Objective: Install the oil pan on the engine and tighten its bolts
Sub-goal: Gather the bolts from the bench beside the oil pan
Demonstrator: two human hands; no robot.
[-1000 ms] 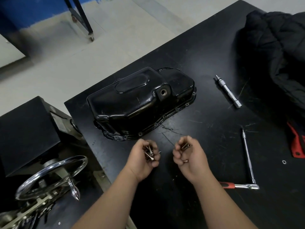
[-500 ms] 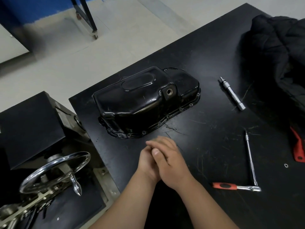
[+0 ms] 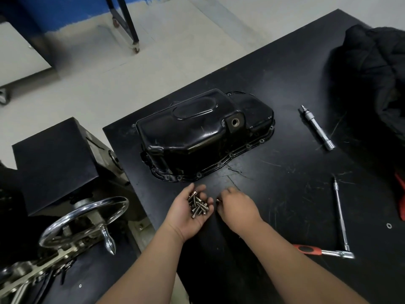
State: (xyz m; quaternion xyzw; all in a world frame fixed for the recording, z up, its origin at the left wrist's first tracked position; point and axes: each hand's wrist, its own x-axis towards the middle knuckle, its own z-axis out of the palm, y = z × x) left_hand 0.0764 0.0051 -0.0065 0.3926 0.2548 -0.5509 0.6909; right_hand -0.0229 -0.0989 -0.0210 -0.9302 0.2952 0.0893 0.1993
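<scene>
Here, bolts [image 3: 198, 205] in upturned L hand [image 3: 186, 216], R hand [image 3: 237, 208] just beside

A black jacket [image 3: 377, 69] lies on the table [image 3: 285, 84] — a chrome handwheel [image 3: 87, 216] stands beside its left edge.

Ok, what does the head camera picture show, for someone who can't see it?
A person's left hand, palm up, carries a pile of bolts, with the right hand knuckles-up beside it. Just beyond them a black oil pan lies flange-down on a black table, and a red-handled ratchet lies to the right.
</scene>
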